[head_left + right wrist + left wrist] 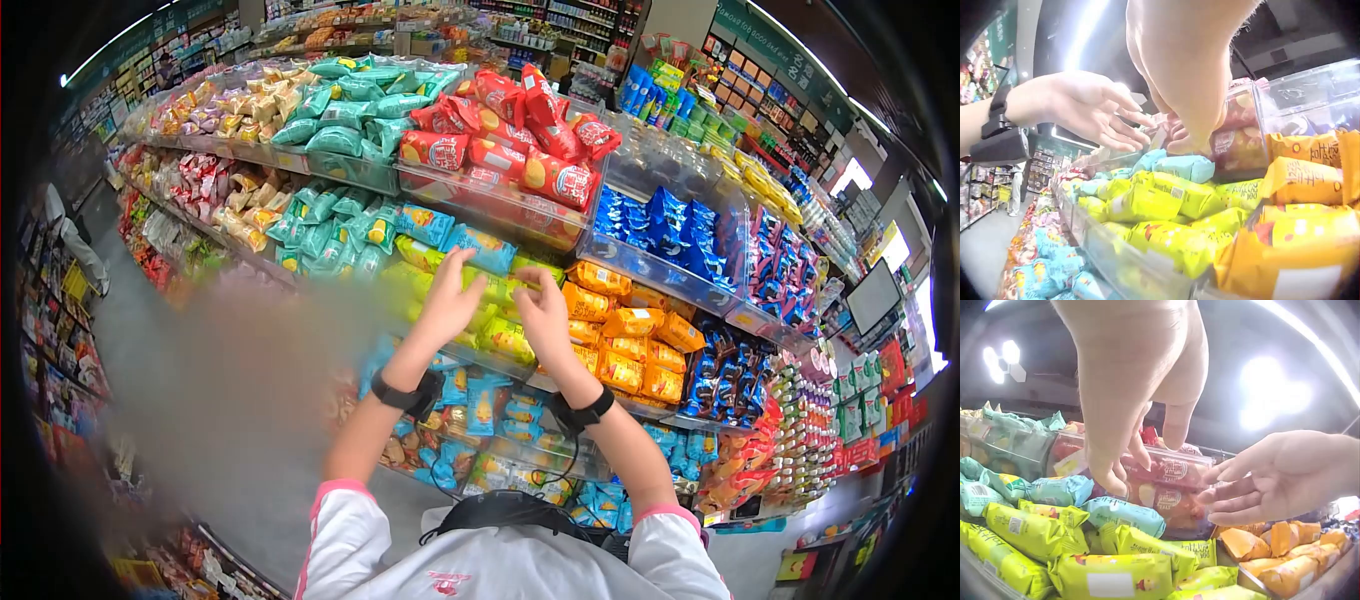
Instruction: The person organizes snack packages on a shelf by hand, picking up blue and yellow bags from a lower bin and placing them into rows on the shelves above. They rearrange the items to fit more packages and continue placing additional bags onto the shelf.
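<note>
My left hand (452, 298) reaches over the lime-green snack packets (506, 340), its fingers extended and nothing held in them. Its fingertips overlap a light blue packet (482, 248) lying on top at the back of that bin. In the left wrist view, one finger comes right to the end of this blue packet (1124, 514). My right hand (543, 312) hovers at the right side of the same bin, palm turned inward and fingers loosely bent, with no packet in it. From the right wrist view, its fingertips are partly hidden behind the hand.
Red packets (500, 135) fill a clear-walled bin just above. Orange packets (630, 335) lie to the right, teal packets (335, 230) to the left. A clear plastic bin wall (1129, 250) fronts the green packets. A person (75, 240) stands in the left aisle.
</note>
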`<action>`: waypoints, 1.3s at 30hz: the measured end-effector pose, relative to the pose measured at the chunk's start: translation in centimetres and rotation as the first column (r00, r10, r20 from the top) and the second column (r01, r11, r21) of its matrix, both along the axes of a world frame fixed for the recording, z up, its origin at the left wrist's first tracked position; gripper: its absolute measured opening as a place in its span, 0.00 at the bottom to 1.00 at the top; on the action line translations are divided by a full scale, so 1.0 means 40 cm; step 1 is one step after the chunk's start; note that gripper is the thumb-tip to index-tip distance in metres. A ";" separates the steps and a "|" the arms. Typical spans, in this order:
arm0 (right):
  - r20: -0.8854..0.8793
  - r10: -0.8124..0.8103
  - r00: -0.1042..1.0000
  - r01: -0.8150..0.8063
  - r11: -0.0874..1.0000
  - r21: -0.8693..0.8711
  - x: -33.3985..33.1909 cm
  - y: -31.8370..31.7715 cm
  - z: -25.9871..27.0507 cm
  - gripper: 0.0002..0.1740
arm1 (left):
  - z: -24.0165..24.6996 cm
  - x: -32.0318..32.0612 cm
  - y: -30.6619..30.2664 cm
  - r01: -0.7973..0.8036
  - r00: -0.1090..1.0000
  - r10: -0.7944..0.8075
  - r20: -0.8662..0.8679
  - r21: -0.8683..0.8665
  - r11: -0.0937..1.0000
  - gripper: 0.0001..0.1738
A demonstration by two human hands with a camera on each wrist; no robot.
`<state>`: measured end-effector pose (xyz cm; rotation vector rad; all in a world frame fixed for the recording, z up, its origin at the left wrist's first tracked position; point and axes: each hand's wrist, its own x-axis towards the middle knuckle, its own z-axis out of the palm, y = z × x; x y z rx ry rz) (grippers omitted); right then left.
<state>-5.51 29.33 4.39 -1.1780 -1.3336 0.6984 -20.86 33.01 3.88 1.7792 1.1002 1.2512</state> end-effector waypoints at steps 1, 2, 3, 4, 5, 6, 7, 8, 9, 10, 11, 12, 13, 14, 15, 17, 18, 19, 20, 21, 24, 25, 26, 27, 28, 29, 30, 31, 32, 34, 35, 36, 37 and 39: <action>-0.015 -0.028 0.999 0.029 0.998 0.060 -0.007 0.019 0.001 0.17 | 0.003 0.008 0.012 -0.010 1.000 0.011 0.027 -0.028 1.000 0.28; 0.053 -0.071 0.996 0.066 0.995 0.080 -0.010 0.036 0.003 0.22 | 0.010 0.014 0.019 0.008 1.000 -0.007 0.008 -0.131 0.991 0.33; 0.110 -0.104 0.988 0.091 0.989 0.117 -0.015 0.047 0.008 0.22 | 0.008 0.024 0.030 -0.050 0.997 0.044 -0.067 -0.096 0.994 0.33; 0.166 -0.138 0.976 0.113 0.981 0.156 -0.022 0.056 0.012 0.23 | -0.002 0.034 0.044 -0.106 0.985 0.097 -0.140 -0.057 0.993 0.33; 0.220 -0.174 0.960 0.131 0.972 0.195 -0.029 0.064 0.014 0.23 | -0.010 0.044 0.056 -0.160 0.966 0.153 -0.209 -0.014 0.987 0.34; 0.207 -0.161 0.965 0.130 0.980 0.153 -0.029 0.079 -0.001 0.25 | -0.010 0.051 0.064 -0.149 0.977 0.140 -0.162 -0.046 0.988 0.34; 0.186 -0.156 0.970 0.132 0.982 0.136 -0.031 0.091 -0.014 0.26 | -0.016 0.055 0.074 -0.149 0.976 0.141 -0.166 -0.039 0.988 0.34; 0.165 -0.152 0.975 0.133 0.984 0.118 -0.033 0.101 -0.025 0.26 | -0.024 0.061 0.086 -0.149 0.975 0.141 -0.171 -0.033 0.988 0.34; 0.143 -0.149 0.978 0.135 0.986 0.101 -0.034 0.113 -0.038 0.26 | -0.030 0.068 0.096 -0.148 0.974 0.141 -0.176 -0.027 0.989 0.35; 0.181 -0.177 0.967 0.147 0.975 0.166 -0.031 0.130 -0.055 0.27 | -0.031 0.074 0.103 -0.169 0.964 0.161 -0.212 -0.017 0.986 0.35; 0.145 -0.154 0.977 0.139 0.984 0.107 -0.029 0.140 -0.062 0.27 | -0.031 0.078 0.109 -0.190 0.951 0.183 -0.249 -0.007 0.982 0.36; 0.106 -0.133 0.986 0.128 0.991 0.047 -0.027 0.147 -0.066 0.27 | -0.031 0.081 0.116 -0.212 0.936 0.205 -0.287 0.005 0.977 0.36; 0.063 -0.113 0.992 0.114 0.993 -0.012 -0.027 0.154 -0.072 0.28 | -0.035 0.082 0.124 -0.213 0.938 0.207 -0.276 0.008 0.977 0.36; 0.018 -0.103 0.995 0.103 0.994 -0.022 -0.025 0.161 -0.079 0.26 | -0.039 0.082 0.131 -0.213 0.941 0.209 -0.267 0.011 0.977 0.37; 0.043 -0.091 0.995 0.092 0.996 -0.014 -0.023 0.159 -0.076 0.25 | -0.043 0.083 0.135 -0.212 0.943 0.208 -0.259 0.014 0.977 0.37; 0.090 -0.071 0.993 0.072 0.997 0.003 -0.017 0.154 -0.066 0.24 | -0.046 0.088 0.134 -0.222 0.954 0.221 -0.204 0.019 0.975 0.37; 0.066 -0.082 0.994 0.081 0.997 0.011 -0.016 0.154 -0.067 0.23 | -0.045 0.092 0.132 -0.227 0.958 0.228 -0.177 0.022 0.974 0.37; 0.043 -0.091 0.995 0.090 0.996 0.019 -0.017 0.155 -0.070 0.22 | -0.041 0.096 0.128 -0.236 0.965 0.234 -0.118 0.000 0.972 0.36; 0.019 -0.100 0.995 0.099 0.995 0.026 -0.019 0.152 -0.072 0.21 | -0.038 0.101 0.124 -0.242 0.969 0.240 -0.060 -0.023 0.970 0.36; 0.068 -0.120 0.990 0.115 0.991 0.073 -0.022 0.144 -0.067 0.21 | -0.034 0.105 0.119 -0.246 0.969 0.246 -0.002 -0.046 0.968 0.35; 0.140 -0.161 0.977 0.136 0.976 0.171 -0.037 0.108 -0.048 0.19 | -0.026 0.115 0.113 -0.252 0.959 0.265 0.097 -0.127 0.959 0.34; 0.172 -0.152 0.973 0.114 0.970 0.213 -0.036 0.091 -0.046 0.19 | -0.019 0.118 0.105 -0.209 0.946 0.240 0.216 -0.158 0.965 0.34; 0.203 -0.146 0.968 0.092 0.963 0.253 -0.034 0.070 -0.042 0.19 | -0.011 0.122 0.094 -0.161 0.918 0.215 0.333 -0.183 0.970 0.34; 0.236 -0.140 0.962 0.067 0.954 0.293 -0.033 0.049 -0.033 0.19 | -0.003 0.124 0.085 -0.110 0.874 0.192 0.447 -0.202 0.973 0.34; 0.272 -0.154 0.950 0.056 0.939 0.338 -0.035 0.022 -0.017 0.17 | -0.006 0.121 0.084 -0.012 0.823 0.170 0.541 -0.282 0.959 0.33; 0.324 -0.163 0.932 0.038 0.933 0.359 -0.035 -0.004 -0.005 0.17 | -0.006 0.123 0.075 0.066 0.787 0.120 0.606 -0.275 0.959 0.33; 0.375 -0.171 0.911 0.019 0.926 0.378 -0.034 -0.031 0.005 0.17 | 0.013 0.125 0.049 0.142 0.742 0.073 0.666 -0.263 0.954 0.32; 0.425 -0.180 0.887 -0.003 0.918 0.396 -0.028 -0.052 0.009 0.18 | 0.025 0.130 0.028 0.216 0.690 0.029 0.723 -0.244 0.945 0.32; 0.452 -0.145 0.880 -0.062 0.909 0.413 -0.019 -0.069 0.009 0.18 | 0.028 0.140 0.015 0.197 0.683 0.012 0.730 -0.199 0.960 0.32; 0.484 -0.107 0.868 -0.134 0.889 0.437 -0.005 -0.125 0.026 0.16 | 0.047 0.146 -0.028 0.237 0.668 0.003 0.744 -0.217 0.947 0.32; 0.499 -0.087 0.862 -0.168 0.880 0.444 0.001 -0.165 0.035 0.16 | 0.051 0.147 -0.057 0.257 0.662 0.003 0.750 -0.231 0.938 0.33; 0.497 -0.080 0.864 -0.169 0.883 0.437 0.012 -0.205 0.044 0.14 | 0.050 0.148 -0.085 0.287 0.663 -0.015 0.749 -0.236 0.928 0.32; 0.487 -0.052 0.872 -0.183 0.888 0.423 0.025 -0.249 0.055 0.14 | 0.060 0.151 -0.122 0.347 0.635 -0.025 0.772 -0.256 0.902 0.32; 0.465 0.010 0.885 -0.216 0.894 0.392 0.055 -0.345 0.086 0.13 | 0.086 0.154 -0.211 0.456 0.576 -0.030 0.817 -0.292 0.841 0.32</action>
